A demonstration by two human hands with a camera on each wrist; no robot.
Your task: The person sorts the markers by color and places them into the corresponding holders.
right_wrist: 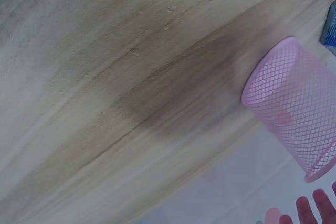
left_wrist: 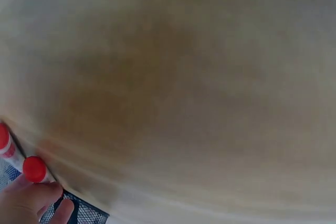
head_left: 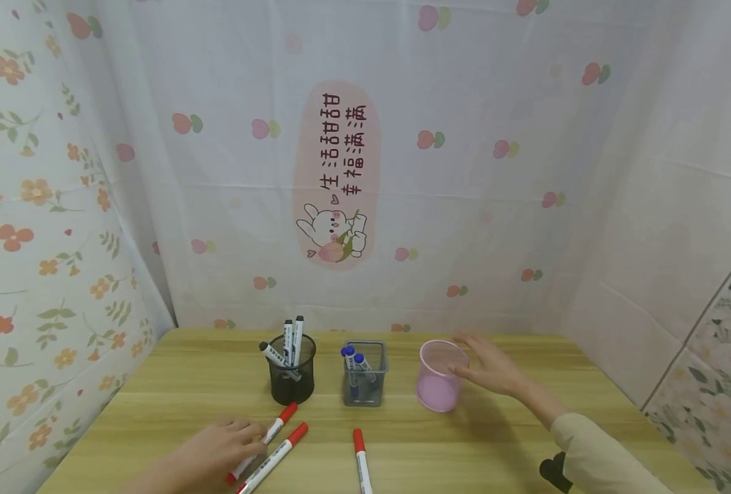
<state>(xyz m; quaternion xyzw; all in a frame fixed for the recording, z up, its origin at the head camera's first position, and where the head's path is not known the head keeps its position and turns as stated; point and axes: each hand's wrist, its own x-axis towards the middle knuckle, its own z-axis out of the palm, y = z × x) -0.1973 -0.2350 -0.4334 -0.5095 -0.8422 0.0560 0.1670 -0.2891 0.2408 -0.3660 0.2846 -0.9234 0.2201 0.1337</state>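
Observation:
My left hand [head_left: 226, 449] is low on the left, with its thumb and fingers pinching a red-capped whiteboard marker [head_left: 274, 433] that lies slanted on the table. A second red-capped marker [head_left: 272, 463] lies beside it. In the left wrist view, fingers [left_wrist: 44, 195] meet the marker's red end [left_wrist: 34, 169]. To the right, my right hand [head_left: 491, 367] is spread at the side of a pink mesh pen holder [head_left: 438, 387], its fingers extended and holding nothing. In the right wrist view, fingertips [right_wrist: 306, 211] show just apart from the pink holder [right_wrist: 294, 93].
A black mesh holder [head_left: 292, 391] contains several black-capped markers. Beside it stands a grey square mesh holder [head_left: 365, 398] with blue-capped markers. Another red-capped marker [head_left: 362, 463] lies at the front of the wooden table [head_left: 173, 384]. Patterned curtains [head_left: 495, 206] hang behind.

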